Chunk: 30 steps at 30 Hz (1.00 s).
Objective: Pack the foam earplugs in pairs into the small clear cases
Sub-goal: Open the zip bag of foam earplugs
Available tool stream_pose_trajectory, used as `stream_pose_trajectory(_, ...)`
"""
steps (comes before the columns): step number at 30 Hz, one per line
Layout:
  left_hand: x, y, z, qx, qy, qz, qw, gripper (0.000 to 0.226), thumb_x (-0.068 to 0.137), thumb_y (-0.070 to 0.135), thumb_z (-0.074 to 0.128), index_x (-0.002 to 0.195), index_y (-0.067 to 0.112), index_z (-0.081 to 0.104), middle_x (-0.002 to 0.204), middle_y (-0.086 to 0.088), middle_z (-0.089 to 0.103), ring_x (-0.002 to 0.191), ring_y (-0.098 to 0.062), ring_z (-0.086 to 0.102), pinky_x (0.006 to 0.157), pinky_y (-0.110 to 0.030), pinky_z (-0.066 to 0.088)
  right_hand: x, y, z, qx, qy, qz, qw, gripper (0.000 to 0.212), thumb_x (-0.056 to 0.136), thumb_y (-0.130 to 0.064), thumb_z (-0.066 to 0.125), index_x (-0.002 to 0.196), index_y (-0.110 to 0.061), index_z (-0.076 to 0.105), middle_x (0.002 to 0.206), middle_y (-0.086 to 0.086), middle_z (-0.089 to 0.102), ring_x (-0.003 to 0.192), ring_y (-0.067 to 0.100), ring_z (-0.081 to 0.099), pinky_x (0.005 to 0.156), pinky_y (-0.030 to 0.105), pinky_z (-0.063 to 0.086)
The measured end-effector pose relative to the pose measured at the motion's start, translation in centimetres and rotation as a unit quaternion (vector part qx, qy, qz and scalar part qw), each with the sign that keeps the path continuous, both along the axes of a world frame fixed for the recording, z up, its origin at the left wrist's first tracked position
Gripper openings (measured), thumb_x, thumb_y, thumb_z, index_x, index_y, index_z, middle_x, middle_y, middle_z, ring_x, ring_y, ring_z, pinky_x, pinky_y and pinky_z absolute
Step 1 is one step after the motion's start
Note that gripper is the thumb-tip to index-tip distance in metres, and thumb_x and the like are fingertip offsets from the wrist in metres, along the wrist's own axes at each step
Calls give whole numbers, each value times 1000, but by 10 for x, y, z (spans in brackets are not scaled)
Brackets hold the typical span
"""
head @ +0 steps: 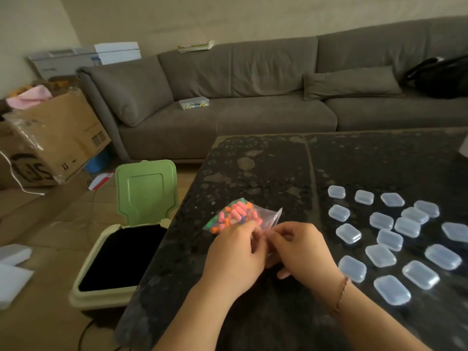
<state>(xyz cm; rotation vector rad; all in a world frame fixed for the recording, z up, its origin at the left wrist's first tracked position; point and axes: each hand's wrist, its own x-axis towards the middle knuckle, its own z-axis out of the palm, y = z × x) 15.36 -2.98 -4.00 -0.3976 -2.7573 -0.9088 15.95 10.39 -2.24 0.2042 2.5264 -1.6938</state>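
We see the foam earplugs (pixel 234 216), pink, orange and green, still sealed inside a small clear zip bag (pixel 242 219) that is held just above the dark speckled table (pixel 266 173). The bag's open edge runs between both hands: the left hand (pixel 234 254) pinches it with curled fingers on the near left side, and the right hand (pixel 301 249) pinches the same edge with thumb and forefinger pressed together, just beside the left. The earplugs lie beyond the fingertips, bunched in the far half of the bag. To the right of the bag we count a scattered group of small clear cases (pixel 387 236), all closed, lying flat on the table. Left of the bag, beside the table, stands a bin with its green lid (pixel 146 191) raised. Beyond the bag runs a grey sofa (pixel 253 97).
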Motion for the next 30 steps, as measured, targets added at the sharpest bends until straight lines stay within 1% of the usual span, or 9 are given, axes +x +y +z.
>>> stream_pose_trajectory(5,2,2,10,-113,61,15,992,37,98,38,45,64,33,33,63,15,43,57,-1,42,47,-18,22,3,-5,-7,57,67,-8,996,23,96,-16,51,79,-8,65,61,5,67,48,15,65,42,21,49)
stream_pose_trajectory(8,1,3,11,-110,75,22,991,40,96,37,49,60,31,31,58,13,41,52,-3,39,45,-19,21,-1,-5,-6,76,67,-16,995,26,95,-14,50,77,-3,65,59,8,66,42,16,62,49,28,54)
stream_pose_trajectory(11,-2,2,9,-91,79,7,993,44,94,33,52,57,32,29,55,14,39,51,-3,40,44,-19,27,-3,-2,-3,82,49,-13,995,27,95,-14,50,77,-3,66,58,9,66,40,13,61,43,20,50)
stream_pose_trajectory(17,-7,0,7,-47,84,-7,995,43,91,27,57,54,34,36,53,15,39,50,-4,42,46,-14,24,-5,2,-4,98,22,-2,995,25,94,-12,48,78,-3,65,62,9,67,41,12,60,40,16,44)
stream_pose_trajectory(20,-20,-18,10,68,81,70,992,29,86,22,57,58,25,55,53,11,52,51,-8,51,48,-13,32,-7,6,-5,95,-8,8,995,20,95,-16,51,82,-9,64,72,9,68,46,15,64,40,19,47)
stream_pose_trajectory(22,-25,-29,11,109,88,101,985,31,86,16,58,55,21,52,50,10,50,54,-3,52,47,-14,33,-6,6,-4,103,-11,19,994,18,94,-19,53,82,-11,64,70,7,67,47,15,64,40,20,48)
stream_pose_trajectory(25,-18,-26,11,110,95,65,987,32,86,22,59,55,28,52,49,14,53,54,3,55,48,-10,36,-3,4,-3,148,74,-6,986,24,87,-34,61,72,-15,62,62,0,64,54,16,64,53,33,57)
stream_pose_trajectory(27,-14,-23,9,112,89,10,990,25,87,31,59,63,27,62,58,16,63,60,-1,63,54,-17,48,-2,5,0,159,109,-23,981,33,81,-50,63,68,-20,60,60,-3,64,54,14,63,56,34,57)
stream_pose_trajectory(30,-16,-29,8,71,133,-19,988,23,87,32,57,64,28,58,54,17,54,55,-1,56,50,-16,39,-2,9,1,221,81,-13,972,23,82,-37,65,67,-21,60,64,-5,62,60,14,62,60,34,57)
